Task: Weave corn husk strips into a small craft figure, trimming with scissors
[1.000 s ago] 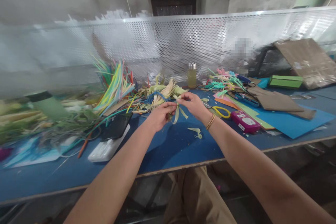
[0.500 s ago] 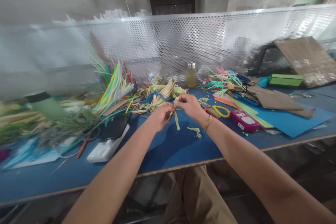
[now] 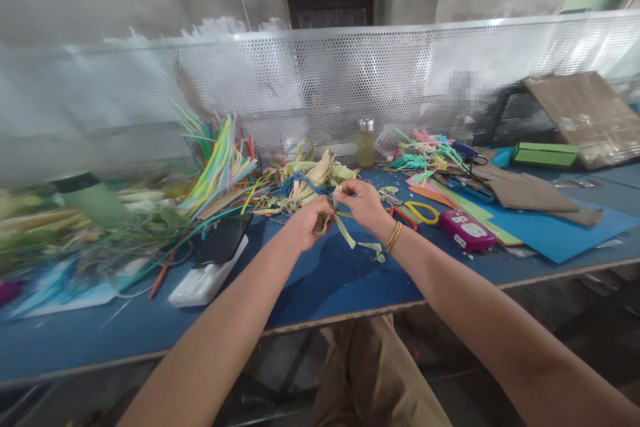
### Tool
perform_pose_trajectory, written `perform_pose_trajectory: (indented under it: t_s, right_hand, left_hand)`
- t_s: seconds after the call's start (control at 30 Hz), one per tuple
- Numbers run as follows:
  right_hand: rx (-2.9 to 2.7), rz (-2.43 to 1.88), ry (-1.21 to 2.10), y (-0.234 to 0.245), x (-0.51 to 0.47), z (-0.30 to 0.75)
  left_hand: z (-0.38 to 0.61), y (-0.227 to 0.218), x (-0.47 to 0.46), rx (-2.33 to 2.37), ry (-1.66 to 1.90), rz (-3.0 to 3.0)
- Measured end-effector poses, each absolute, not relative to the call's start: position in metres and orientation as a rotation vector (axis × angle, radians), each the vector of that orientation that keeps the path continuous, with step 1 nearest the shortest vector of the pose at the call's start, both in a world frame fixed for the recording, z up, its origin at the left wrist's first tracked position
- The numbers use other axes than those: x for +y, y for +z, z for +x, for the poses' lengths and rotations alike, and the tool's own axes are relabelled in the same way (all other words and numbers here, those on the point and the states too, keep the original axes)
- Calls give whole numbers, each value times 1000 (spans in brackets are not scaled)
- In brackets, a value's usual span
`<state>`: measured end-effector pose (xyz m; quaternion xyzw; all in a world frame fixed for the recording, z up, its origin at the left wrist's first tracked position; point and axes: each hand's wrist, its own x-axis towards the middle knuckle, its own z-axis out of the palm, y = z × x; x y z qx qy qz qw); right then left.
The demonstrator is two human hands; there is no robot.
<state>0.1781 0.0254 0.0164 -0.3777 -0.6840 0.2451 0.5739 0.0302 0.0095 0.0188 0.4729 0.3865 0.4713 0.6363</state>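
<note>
Above the blue tabletop, my left hand [image 3: 311, 223] is closed with its fingers pinching a pale green strip of corn husk [image 3: 346, 232]. My right hand [image 3: 364, 203], with a bracelet on the wrist, pinches the upper part of the same piece, fingertips close to the left ones. One end of the strip hangs below the hands. Part of what lies between the fingers is hidden. Just beyond is a heap of dried husks [image 3: 325, 170] with a blue cord [image 3: 290, 183] on it. A small husk scrap [image 3: 373, 250] lies on the table near my right wrist.
Scissors with yellow handles [image 3: 424, 212] and a magenta box [image 3: 467, 230] lie right of my hands, before coloured paper [image 3: 560, 233] and cardboard. Left are a phone [image 3: 223, 240], a white case [image 3: 197, 287] and pipe cleaners [image 3: 220, 163]. Behind stands a jar [image 3: 365, 143].
The hanging end of the husk strip has swung a little to the right. Both hands stay in nearly the same place, still pinching.
</note>
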Motion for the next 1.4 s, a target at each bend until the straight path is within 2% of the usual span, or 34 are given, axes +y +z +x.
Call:
perform_pose_trajectory:
  t_s: [0.3, 0.47, 0.63, 1.17, 1.3, 1.4]
  right_hand:
    - [-1578, -876, 594, 18, 41, 192]
    - [-1522, -953, 466, 21, 42, 201]
    - [-1725, -1125, 352, 17, 38, 197]
    - [-1808, -1064, 400, 12, 42, 196]
    - [-1794, -965, 454, 12, 41, 196]
    - [-1809, -871, 310, 16, 37, 196]
  left_hand:
    - [28, 14, 13, 812, 1084, 1068]
    - [25, 14, 20, 779, 1241, 893]
    - [25, 14, 20, 796, 1271, 900]
    - [21, 9, 23, 1022, 1261, 1592]
    - [22, 6, 23, 943, 1195, 1512]
    - [22, 7, 24, 893, 1248, 1314]
